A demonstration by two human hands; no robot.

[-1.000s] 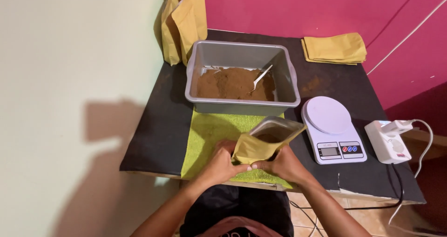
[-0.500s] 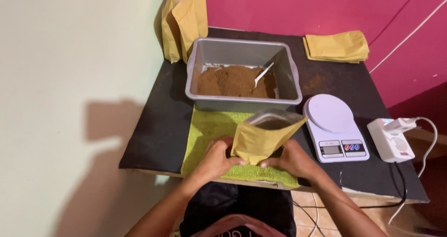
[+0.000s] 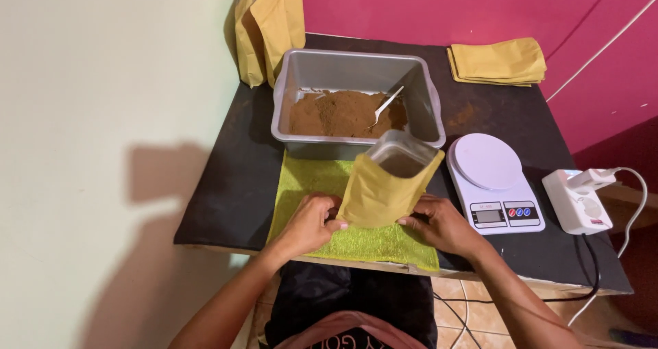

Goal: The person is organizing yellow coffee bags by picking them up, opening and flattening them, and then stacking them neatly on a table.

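Both hands grip the base of a tan pouch (image 3: pixel 387 188): the left hand (image 3: pixel 312 222) pinches its lower left corner, the right hand (image 3: pixel 439 224) its lower right, fingers clenched on it. The pouch stands open-mouthed (tilted slightly) on a green towel (image 3: pixel 308 184). Just behind the pouch sits a grey tub (image 3: pixel 288 109) of brown powder (image 3: pixel 336 113); right of the pouch, a white scale (image 3: pixel 493 178) on the black table (image 3: pixel 233 184).

Black table (image 3: pixel 233 184) bears green towel (image 3: pixel 308 184), tub (image 3: pixel 295 109), scale (image 3: pixel 490 178)

The yellow pouch (image 3: pixel 387 188), earlier crumpled low between both hands, now stands taller with its mouth open
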